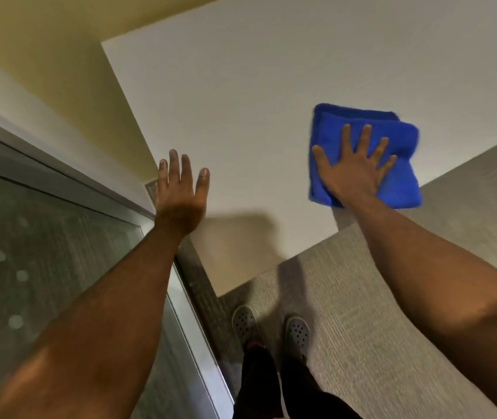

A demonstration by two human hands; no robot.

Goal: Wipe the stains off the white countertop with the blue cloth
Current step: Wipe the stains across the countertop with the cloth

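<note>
Dim, warm indoor light; the left hand casts a soft shadow on the counter. Wide-angle distortion bends the edges, and the image looks slightly soft.

left hand: frame centre-left, arm outstretched, palm open, fingers together and extended, hovering | right hand: right of frame, arm outstretched, palm down, fingers splayed, pressed flat | legs and shoes: bottom centre

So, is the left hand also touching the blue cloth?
No, the left hand is open and apart from the cloth, which only the right hand presses flat on the countertop.
</note>
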